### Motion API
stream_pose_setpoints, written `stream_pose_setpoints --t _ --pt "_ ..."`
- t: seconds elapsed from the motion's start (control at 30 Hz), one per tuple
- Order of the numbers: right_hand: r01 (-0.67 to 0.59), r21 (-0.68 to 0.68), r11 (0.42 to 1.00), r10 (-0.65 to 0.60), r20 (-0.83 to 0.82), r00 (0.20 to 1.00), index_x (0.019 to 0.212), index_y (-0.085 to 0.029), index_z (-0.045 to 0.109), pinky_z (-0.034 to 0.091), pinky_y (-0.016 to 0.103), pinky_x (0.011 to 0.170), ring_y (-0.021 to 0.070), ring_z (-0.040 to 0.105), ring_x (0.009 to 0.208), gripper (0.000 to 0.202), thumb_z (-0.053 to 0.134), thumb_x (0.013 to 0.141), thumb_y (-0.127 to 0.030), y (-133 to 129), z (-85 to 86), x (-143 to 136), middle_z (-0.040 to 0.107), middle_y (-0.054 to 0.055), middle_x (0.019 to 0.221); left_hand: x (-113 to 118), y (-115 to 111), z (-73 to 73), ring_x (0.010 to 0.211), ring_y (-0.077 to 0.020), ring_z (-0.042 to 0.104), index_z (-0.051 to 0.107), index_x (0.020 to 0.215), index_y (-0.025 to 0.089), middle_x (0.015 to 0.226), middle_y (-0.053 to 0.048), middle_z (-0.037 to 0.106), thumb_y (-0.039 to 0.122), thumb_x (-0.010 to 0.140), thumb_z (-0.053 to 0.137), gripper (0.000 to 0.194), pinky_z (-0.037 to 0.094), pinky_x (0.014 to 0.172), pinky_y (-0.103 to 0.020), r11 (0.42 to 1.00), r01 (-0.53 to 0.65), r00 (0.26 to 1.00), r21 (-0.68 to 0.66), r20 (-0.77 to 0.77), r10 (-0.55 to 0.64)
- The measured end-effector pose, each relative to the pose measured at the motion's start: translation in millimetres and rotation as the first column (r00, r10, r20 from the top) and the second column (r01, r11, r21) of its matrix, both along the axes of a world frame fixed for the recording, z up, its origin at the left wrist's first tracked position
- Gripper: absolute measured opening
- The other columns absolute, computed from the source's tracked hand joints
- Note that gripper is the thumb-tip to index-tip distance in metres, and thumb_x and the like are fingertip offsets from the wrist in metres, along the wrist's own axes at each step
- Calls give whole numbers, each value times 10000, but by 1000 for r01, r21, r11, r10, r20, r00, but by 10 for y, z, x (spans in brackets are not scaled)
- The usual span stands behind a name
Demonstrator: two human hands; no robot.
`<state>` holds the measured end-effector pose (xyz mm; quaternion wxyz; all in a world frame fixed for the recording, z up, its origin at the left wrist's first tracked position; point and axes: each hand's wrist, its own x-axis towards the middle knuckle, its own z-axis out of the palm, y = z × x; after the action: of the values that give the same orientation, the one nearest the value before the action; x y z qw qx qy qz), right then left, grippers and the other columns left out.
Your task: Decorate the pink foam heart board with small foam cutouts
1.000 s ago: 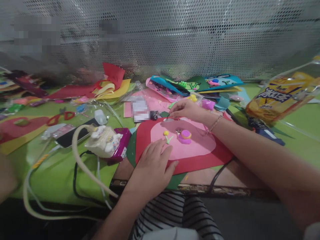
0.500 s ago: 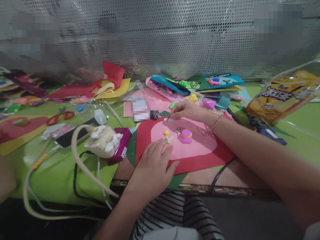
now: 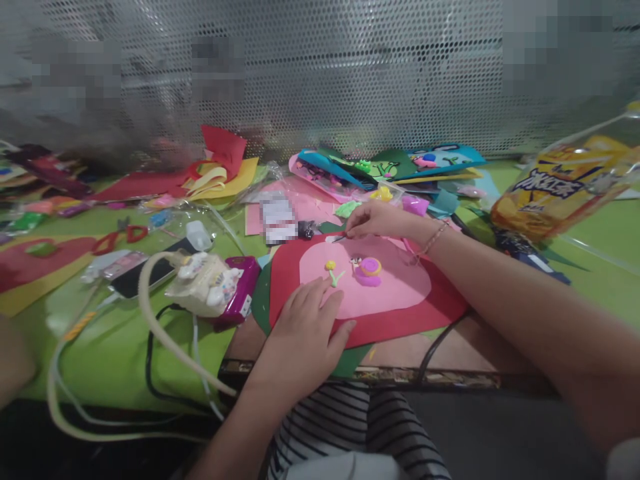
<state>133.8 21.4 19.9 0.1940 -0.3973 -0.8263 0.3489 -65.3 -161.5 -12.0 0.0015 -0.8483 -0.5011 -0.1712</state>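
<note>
My left hand [image 3: 307,333] lies flat with its fingers spread, over the lower left of a pink paper sheet [image 3: 395,293] on a larger red sheet [image 3: 286,257]. At the top edge of the pink sheet, my right hand [image 3: 373,220] pinches a thin dark strand [image 3: 339,238]; its exact kind is unclear. A small white patch lies beside the strand. Between my hands, the pink sheet bears a clay flower [image 3: 331,265] with a yellow head and green stem, and a purple and orange clay snail [image 3: 371,270].
To the left, a phone [image 3: 145,273], a purple box [image 3: 246,283] with a cream charger and cables, and red-handled scissors [image 3: 136,233]. Behind are a black clay packet [image 3: 307,230] and stacked paper crafts [image 3: 395,163]. A drink bottle [image 3: 555,190] lies tilted at right.
My right hand, still pinching the dark strand, has shifted very slightly at the sheet's top edge. My left hand stays flat on the paper. The view has moved a little.
</note>
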Motion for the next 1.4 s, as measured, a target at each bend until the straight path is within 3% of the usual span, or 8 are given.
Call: stream_pose_setpoints --t 0.33,0.53,0.7,0.87,1.1,1.27,1.4 --pt "-24 80 997 17 84 996 782 -152 712 392 210 534 85 517 579 182 595 672 -238 -5 11 11 650 14 684 14 -3 29 1269 -238 392 471 1252 181 1353 -116 450 381 885 400 424 359 1050 -440 998 -38 999 -40 -4 38" --pt "-68 121 990 50 143 989 779 -156 713 380 207 534 87 505 587 188 558 680 -193 7 8 9 645 6 686 134 90 273 1310 -275 337 397 1307 161 1397 -140 395 403 866 419 504 335 1053 -455 995 -77 996 -58 -55 74" --pt "-73 181 981 41 177 983 789 -164 723 392 214 579 100 535 634 196 558 685 -169 6 15 -11 676 14 737 237 401 421 1239 -256 428 474 1205 137 1285 -136 505 298 885 367 374 355 1029 -417 996 -30 992 -80 -126 20" --pt "-80 209 975 33 222 975 849 -171 727 387 205 572 92 537 618 254 531 693 -127 27 8 -20 684 7 737 313 627 355 1306 -262 346 444 1241 99 1339 -152 461 258 887 323 406 312 1052 -416 984 -92 983 -154 -170 65" --pt "-135 309 941 43 289 956 887 -178 731 397 216 582 116 564 651 267 550 697 -129 82 -44 -58 706 25 788 293 787 236 1379 -265 198 227 1407 106 1475 -128 283 325 894 276 560 262 1083 -440 960 -141 979 -241 -177 100" --pt "-239 399 885 95 348 933 882 -174 736 423 234 671 144 589 726 264 532 723 -118 77 -53 -94 712 56 854 269 852 158 1371 -244 233 283 1385 142 1463 -117 315 343 902 240 525 253 1083 -453 961 -125 981 -247 -178 82" --pt "-224 437 871 58 362 931 908 -166 730 420 223 700 151 597 770 256 537 745 -121 54 -53 -129 710 67 879 234 880 155 1336 -229 315 303 1376 163 1451 -112 340 288 890 262 504 289 1069 -409 963 -128 985 -238 -140 97"
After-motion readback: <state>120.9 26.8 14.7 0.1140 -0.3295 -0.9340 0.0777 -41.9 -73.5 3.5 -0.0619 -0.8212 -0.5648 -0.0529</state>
